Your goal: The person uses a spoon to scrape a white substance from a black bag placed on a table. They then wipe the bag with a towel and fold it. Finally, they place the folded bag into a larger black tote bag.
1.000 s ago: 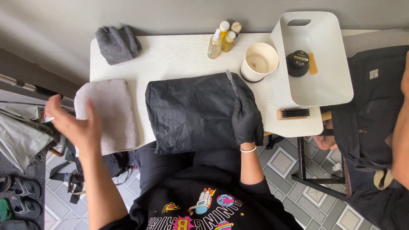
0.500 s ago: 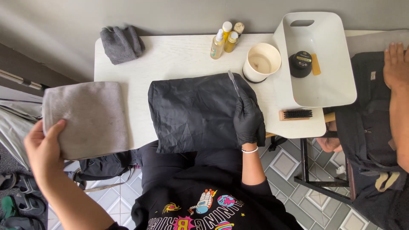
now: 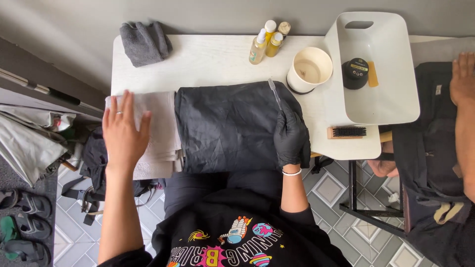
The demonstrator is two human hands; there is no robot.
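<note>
A: What's nearest the body?

B: The left hand (image 3: 123,131) lies flat on a folded pale towel (image 3: 161,133), fingers spread and open, gripping nothing. The towel hangs over the near edge of the table (image 3: 213,62) and reaches its left edge.

A: And the other hand?

B: The right hand (image 3: 291,136), in a black glove, rests on the right side of a dark cloth (image 3: 227,126). Its fingers are closed round a thin clear dropper (image 3: 274,94) that points away from the body over the cloth. The cloth touches the towel's right edge, and its near hem runs along the table's front edge.

A: Any open room?

B: Right of the glove there is a short strip of bare top before a brush (image 3: 347,132), which lies close to the table's near right corner. Beyond the cloth, a wide bare band runs across the middle of the table.

A: Further back?

B: A cup (image 3: 309,69) sits just past the cloth's far right corner, beside a white tray (image 3: 391,59) that overhangs the right edge and holds a black jar (image 3: 355,73). Three small bottles (image 3: 267,42) stand at the far edge, and a grey cloth (image 3: 144,42) lies on the far left corner.

A: Anyone else?

B: Another person's arm (image 3: 465,99) shows at the right, well apart from the table.
</note>
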